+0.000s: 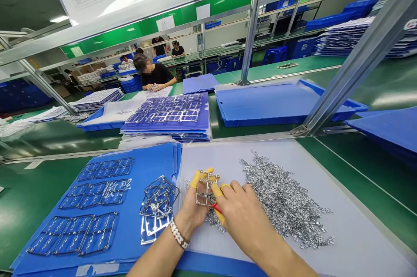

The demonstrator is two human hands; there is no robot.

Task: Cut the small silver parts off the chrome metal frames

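My left hand (194, 205) wears yellow finger cots and grips a small silver metal frame (199, 197), held up above a white sheet. Over it is my right hand (239, 207), also in yellow finger cots, closed around a pair of red-handled pliers (215, 206). The pliers' jaws lie at the frame's inner bars; my fingers hide most of the handles. A large heap of small silver metal pieces (283, 199) spreads to the right of my hands. More such pieces lie beneath them. Left of my left wrist is a loose pile of similar metal frames (159, 203).
Rows of frames (73, 233) lie on blue sheets (143, 159) at left. Behind stand a stack of purple sheets bearing frames (169, 110) and a blue tray (260, 103). A slanting metal post (355, 51) rises at right. A co-worker (156, 73) sits across the bench.
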